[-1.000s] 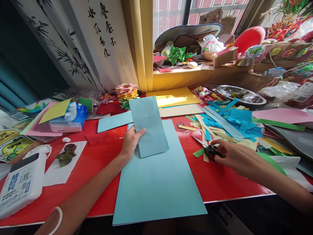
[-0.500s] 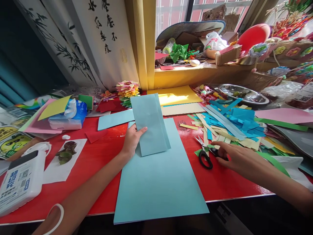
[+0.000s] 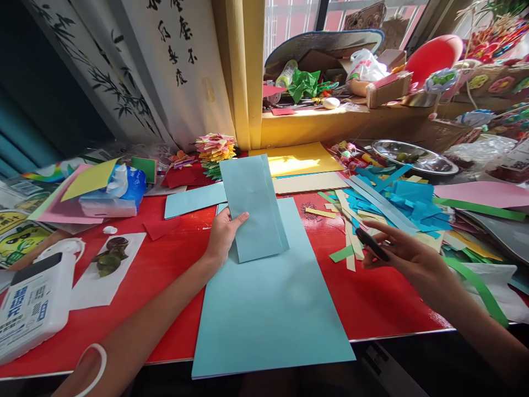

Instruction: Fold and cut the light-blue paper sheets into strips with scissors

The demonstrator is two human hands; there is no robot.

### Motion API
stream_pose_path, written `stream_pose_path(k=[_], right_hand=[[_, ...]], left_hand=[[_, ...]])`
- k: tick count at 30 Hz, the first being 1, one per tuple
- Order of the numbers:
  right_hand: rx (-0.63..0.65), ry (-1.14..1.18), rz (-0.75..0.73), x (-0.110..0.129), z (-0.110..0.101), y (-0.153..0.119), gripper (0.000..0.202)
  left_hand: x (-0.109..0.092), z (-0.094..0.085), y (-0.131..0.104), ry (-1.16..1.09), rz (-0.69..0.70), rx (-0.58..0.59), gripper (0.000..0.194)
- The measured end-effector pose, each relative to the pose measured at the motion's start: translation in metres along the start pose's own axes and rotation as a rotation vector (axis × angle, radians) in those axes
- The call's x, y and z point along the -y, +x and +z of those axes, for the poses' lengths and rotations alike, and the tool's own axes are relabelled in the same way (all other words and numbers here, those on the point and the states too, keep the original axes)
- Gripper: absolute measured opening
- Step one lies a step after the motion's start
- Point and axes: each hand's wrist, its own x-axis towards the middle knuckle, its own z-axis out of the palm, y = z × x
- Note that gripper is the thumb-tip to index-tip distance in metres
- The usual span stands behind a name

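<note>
My left hand (image 3: 225, 234) pinches the left edge of a folded light-blue paper (image 3: 254, 212), its thumb on the front. The folded piece is held tilted over a large light-blue sheet (image 3: 276, 320) lying on the red table (image 3: 165, 286). On the right, my right hand (image 3: 400, 251) is closed on black-handled scissors (image 3: 372, 245), raised above the table beside the paper scraps. The scissor blades point up and left and are hard to make out. Another light-blue folded piece (image 3: 194, 199) lies behind my left hand.
Blue and cream paper strips (image 3: 397, 204) are heaped at the right, with a metal dish (image 3: 413, 157) behind. At the left are a tissue pack (image 3: 119, 193), a white box (image 3: 37, 303) and fruit peels (image 3: 109, 262) on a napkin. Yellow paper (image 3: 301, 160) lies at the back.
My right hand has picked the scissors up off the table, and a green scrap and cream strips show where they lay. The left hand and its paper have hardly moved.
</note>
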Motion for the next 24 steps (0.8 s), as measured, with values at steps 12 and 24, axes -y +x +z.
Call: stream_pose_path(k=[12, 24], right_hand=[[-0.013, 0.255, 0.044, 0.004, 0.041, -0.01, 0.054], [0.384, 0.56, 0.191, 0.014, 0.061, -0.025, 0.051]], left_hand=[[0.0, 0.0, 0.0, -0.001, 0.003, 0.017, 0.036], [0.0, -0.001, 0.001, -0.029, -0.004, 0.002, 0.033]])
